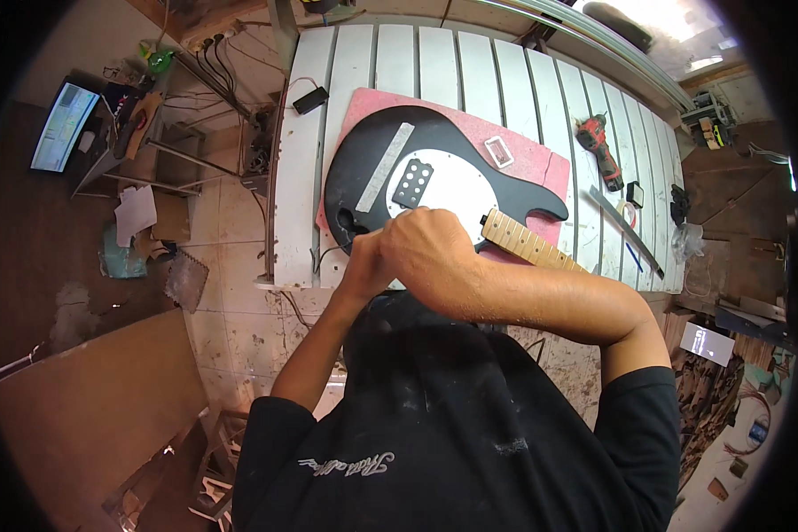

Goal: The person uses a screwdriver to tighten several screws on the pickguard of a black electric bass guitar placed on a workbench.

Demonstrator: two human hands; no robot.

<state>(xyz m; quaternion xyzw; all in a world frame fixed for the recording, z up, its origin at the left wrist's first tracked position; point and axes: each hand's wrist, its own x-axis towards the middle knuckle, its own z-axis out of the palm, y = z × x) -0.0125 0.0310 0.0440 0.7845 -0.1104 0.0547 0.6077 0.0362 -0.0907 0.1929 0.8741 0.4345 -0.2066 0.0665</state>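
Observation:
A black electric guitar [452, 133] lies flat, with a white pickguard [464, 188] and a maple neck [532, 244] pointing to the lower right. On the body rest a dark plate with round holes [413, 183] and a pale strip [386, 168]. My right hand [427, 253] is curled closed over the body's near edge, its back upward. Tucked against it is my left hand [366, 268], beside a dark cavity [356, 222]. Both hands' fingertips are hidden, as is anything between them.
Under the guitar is a pink mat [532, 164] on a white slatted table [395, 58]. A white rectangular frame [498, 152] lies on the mat. To the right are a red cordless drill [599, 152], a metal bar [627, 232] and a blue pen [634, 257]. A black box [310, 100] sits upper left.

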